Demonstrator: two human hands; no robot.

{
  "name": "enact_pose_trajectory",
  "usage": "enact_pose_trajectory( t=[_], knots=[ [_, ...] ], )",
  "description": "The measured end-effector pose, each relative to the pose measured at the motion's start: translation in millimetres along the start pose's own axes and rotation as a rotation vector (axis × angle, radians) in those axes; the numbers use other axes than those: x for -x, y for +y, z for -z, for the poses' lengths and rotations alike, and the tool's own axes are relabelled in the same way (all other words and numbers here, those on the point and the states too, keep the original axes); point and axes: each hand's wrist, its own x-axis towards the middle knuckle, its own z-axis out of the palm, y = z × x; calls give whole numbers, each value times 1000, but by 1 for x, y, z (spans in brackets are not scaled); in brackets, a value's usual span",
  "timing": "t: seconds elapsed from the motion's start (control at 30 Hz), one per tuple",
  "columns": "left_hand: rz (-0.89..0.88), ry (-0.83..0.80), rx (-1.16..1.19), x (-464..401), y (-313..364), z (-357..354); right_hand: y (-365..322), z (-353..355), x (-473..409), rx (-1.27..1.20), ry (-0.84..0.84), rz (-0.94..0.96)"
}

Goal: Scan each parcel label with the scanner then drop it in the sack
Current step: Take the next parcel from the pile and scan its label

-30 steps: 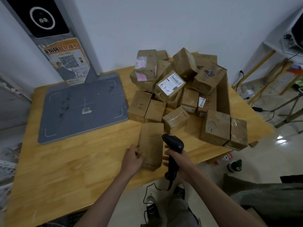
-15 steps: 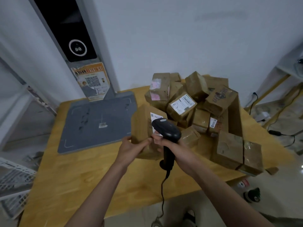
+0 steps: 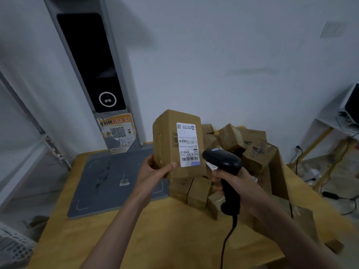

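cardboard parcel point(image 3: 171, 144) is held upright at frame centre by the left hand point(image 3: 155, 171), label point(image 3: 188, 145) facing the camera; the scanner point(image 3: 225, 171) is gripped by right-hand fingers point(image 3: 218, 176) just beside it.

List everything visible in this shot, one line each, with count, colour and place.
held parcel: one, brown, raised above the table
label: one, white, on the parcel's facing side
scanner: one, black, right of the parcel
parcel pile: many, brown, table's far right
table: one, light wood
platform: one, grey, table's left
kiosk column: one, grey and black, behind the platform
left hand: grips the parcel
right hand: grips the scanner
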Motion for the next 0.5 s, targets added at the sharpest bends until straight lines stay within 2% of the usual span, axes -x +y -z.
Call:
enact_pose_trajectory(
  t=[0.33,0.5],
  knots=[
    [-122,11,-28,-24,12,11,-14,-14,-8,147,-123,22],
    [-132,2,-42,-33,11,14,-12,-14,-11,115,-126,6]
  ],
)
